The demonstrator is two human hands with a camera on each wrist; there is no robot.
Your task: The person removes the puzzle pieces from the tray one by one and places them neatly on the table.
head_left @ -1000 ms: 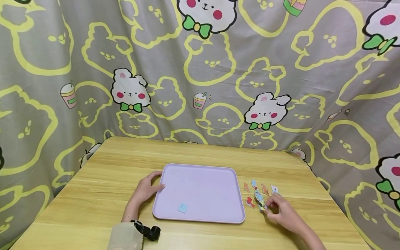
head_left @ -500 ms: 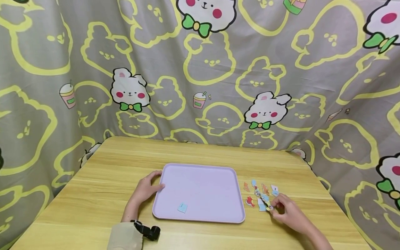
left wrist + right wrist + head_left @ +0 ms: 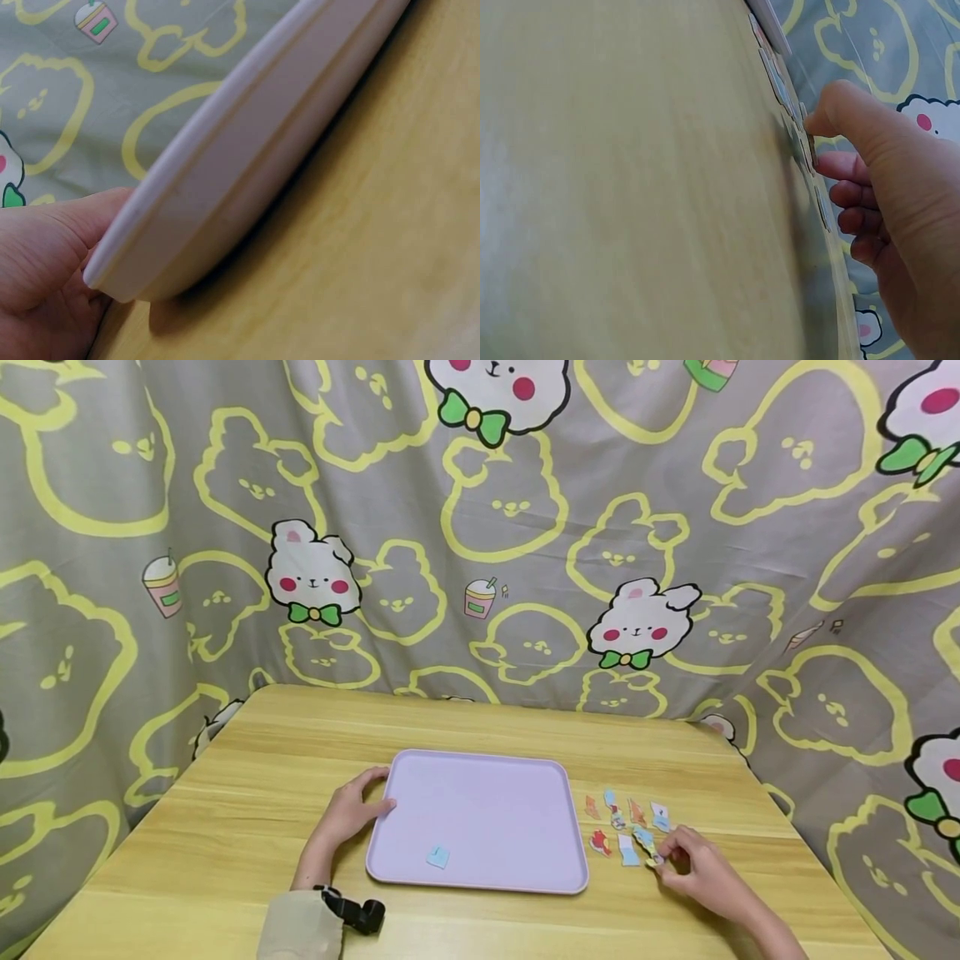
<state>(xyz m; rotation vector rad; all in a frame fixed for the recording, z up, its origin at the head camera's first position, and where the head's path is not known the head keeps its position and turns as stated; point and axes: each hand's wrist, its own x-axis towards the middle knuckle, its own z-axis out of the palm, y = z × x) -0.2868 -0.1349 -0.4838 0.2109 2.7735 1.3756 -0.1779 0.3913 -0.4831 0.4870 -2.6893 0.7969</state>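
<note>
A lilac tray [image 3: 487, 822] lies on the table, with one light-blue puzzle piece [image 3: 438, 857] near its front left. My left hand [image 3: 354, 810] grips the tray's left rim; in the left wrist view the thumb and fingers wrap the tray's corner [image 3: 150, 244]. To the right of the tray, my right hand [image 3: 697, 867] pinches a yellowish puzzle piece [image 3: 655, 859] between thumb and forefinger, close over the table. In the right wrist view that thin puzzle piece [image 3: 814, 150] is seen edge-on; the other fingers curl inward.
Beside the tray lie several loose puzzle pieces, among them a red one [image 3: 600, 842], a white-and-blue one [image 3: 628, 852] and an orange one [image 3: 637, 812]. A patterned curtain [image 3: 525, 568] hangs behind the wooden table [image 3: 300, 735]. A black camera [image 3: 362, 917] is strapped to the left wrist.
My right hand has shifted to the right with the pinched piece, and the small pile of pieces is now spread apart, uncovering the white-and-blue one. The left hand stays on the tray.
</note>
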